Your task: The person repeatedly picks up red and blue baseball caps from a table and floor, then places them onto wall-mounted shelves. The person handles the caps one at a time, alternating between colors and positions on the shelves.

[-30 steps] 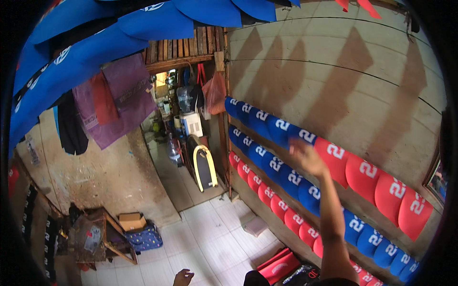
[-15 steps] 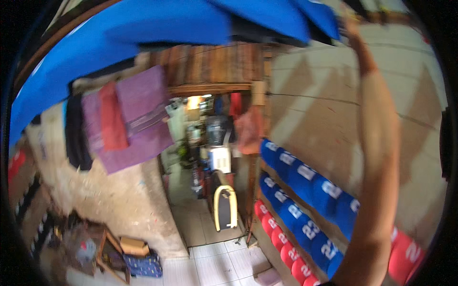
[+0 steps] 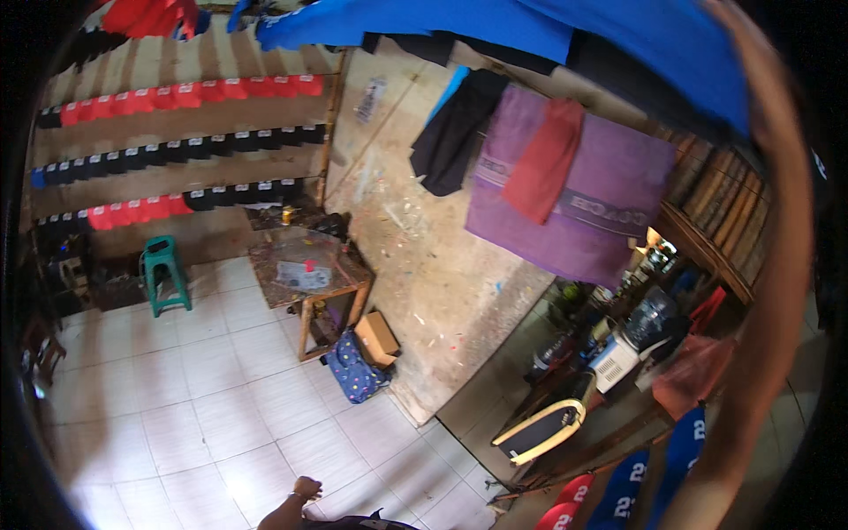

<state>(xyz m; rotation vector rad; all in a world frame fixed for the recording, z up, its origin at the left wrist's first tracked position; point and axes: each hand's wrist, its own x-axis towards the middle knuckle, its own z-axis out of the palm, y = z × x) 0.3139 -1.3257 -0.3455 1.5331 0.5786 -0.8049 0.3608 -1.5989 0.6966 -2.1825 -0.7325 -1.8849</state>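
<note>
My right arm rises along the right side of the view. My right hand [image 3: 735,26] is at the upper rim, against the edge of a large blue cloth [image 3: 503,25] that hangs across the top with black cloth under it. Its fingers are blurred and cut off, so I cannot make out a grip. Low in the middle, my left hand [image 3: 307,488] hangs over the tiled floor, fingers curled in, nothing seen in them.
Printed red and black pieces [image 3: 185,97] hang in rows at the far left; blue ones [image 3: 632,486] at lower right. A green stool [image 3: 162,274], wooden table [image 3: 340,296], cardboard box [image 3: 377,338] and dotted blue bag [image 3: 352,371] stand by the wall below a purple towel [image 3: 609,190].
My view has swung left, so the towel and doorway now sit farther right and the left-hand racks show. My left hand has come into view. My right arm stays raised.
</note>
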